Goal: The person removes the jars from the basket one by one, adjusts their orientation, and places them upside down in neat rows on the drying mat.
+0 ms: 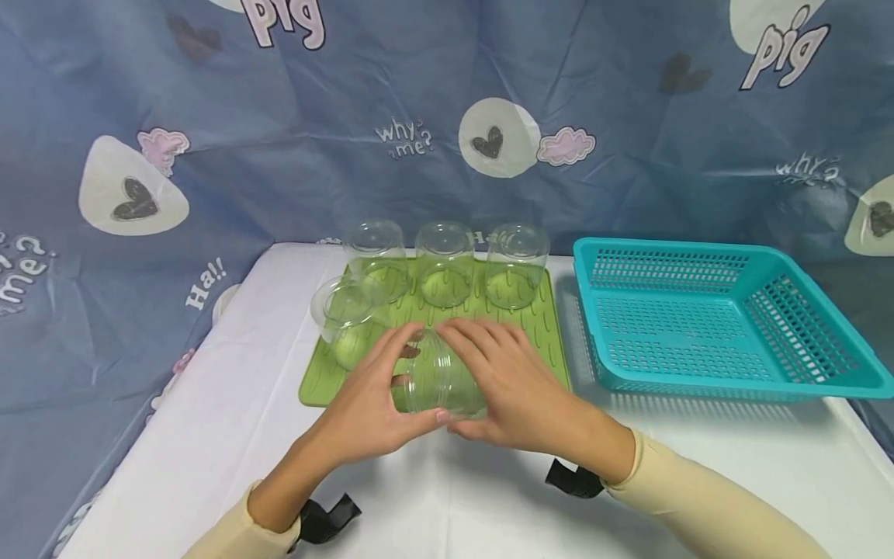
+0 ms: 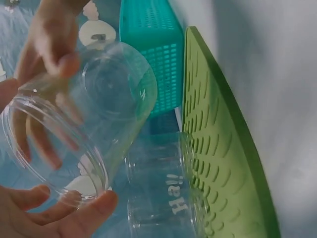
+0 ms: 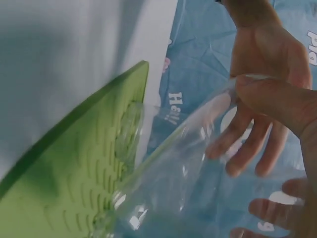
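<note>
A clear plastic jar (image 1: 431,373) lies sideways between both hands, over the front of a green ridged mat (image 1: 552,349). My left hand (image 1: 373,404) grips it near its threaded mouth, with the thumb along the near side. From the other side my right hand (image 1: 513,388) holds the jar's body, fingers over the top and thumb below. In the left wrist view the open mouth faces left and the round base points up and right. Behind the hands, three similar jars (image 1: 445,268) stand in a row on the mat; another jar (image 1: 351,326) is at its left side.
A turquoise perforated basket (image 1: 733,386) sits right of the mat on the white-covered table (image 1: 447,497). Blue printed cloth (image 1: 419,78) hangs behind the table. Black straps (image 1: 576,477) hang below the wrists.
</note>
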### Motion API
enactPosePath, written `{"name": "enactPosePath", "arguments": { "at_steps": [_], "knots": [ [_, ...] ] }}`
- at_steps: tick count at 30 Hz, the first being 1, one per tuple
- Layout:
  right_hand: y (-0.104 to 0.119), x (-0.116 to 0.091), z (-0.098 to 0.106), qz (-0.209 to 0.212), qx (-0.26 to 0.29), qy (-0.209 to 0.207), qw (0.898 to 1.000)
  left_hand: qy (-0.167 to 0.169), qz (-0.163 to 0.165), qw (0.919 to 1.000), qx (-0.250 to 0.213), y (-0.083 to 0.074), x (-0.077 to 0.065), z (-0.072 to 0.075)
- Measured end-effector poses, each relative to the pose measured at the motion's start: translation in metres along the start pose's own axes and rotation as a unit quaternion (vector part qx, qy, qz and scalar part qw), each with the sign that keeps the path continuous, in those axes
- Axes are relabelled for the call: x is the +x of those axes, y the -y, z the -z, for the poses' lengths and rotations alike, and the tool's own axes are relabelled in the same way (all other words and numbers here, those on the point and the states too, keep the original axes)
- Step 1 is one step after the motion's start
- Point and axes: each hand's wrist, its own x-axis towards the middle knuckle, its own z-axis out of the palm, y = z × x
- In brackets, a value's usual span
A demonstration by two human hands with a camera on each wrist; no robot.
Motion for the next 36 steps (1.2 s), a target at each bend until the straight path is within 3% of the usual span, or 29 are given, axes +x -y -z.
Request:
{"name": "enactPosePath", "arguments": {
  "at_steps": [5, 13, 17, 26, 33, 36],
  "knots": [
    [0.0, -0.024, -0.001, -0.027, 0.022, 0.041, 0.999, 0.011, 0.001, 0.9995, -0.029, 0.007, -0.018, 0.003],
    [0.004, -0.052, -0.001, -0.009, 0.049, 0.025, 0.998, 0.01, -0.077, 0.995, -0.063, 0.02, -0.037, -0.001],
    [0.003, -0.055, -0.002, 0.004, 0.052, 0.014, 0.999, 0.007, -0.088, 0.9936, -0.071, 0.024, -0.038, -0.002],
    [-0.003, -0.054, -0.004, 0.014, 0.058, 0.003, 0.998, 0.011, -0.056, 0.9962, -0.066, 0.025, -0.036, -0.001],
    [-0.01, -0.053, -0.003, -0.01, 0.139, 0.01, 0.99, 0.009, -0.058, 0.9949, -0.082, 0.025, -0.032, 0.004],
    [-0.014, -0.054, -0.002, -0.008, 0.189, -0.006, 0.982, 0.012, -0.076, 0.9892, -0.125, 0.027, -0.03, 0.006]
  ]
}}
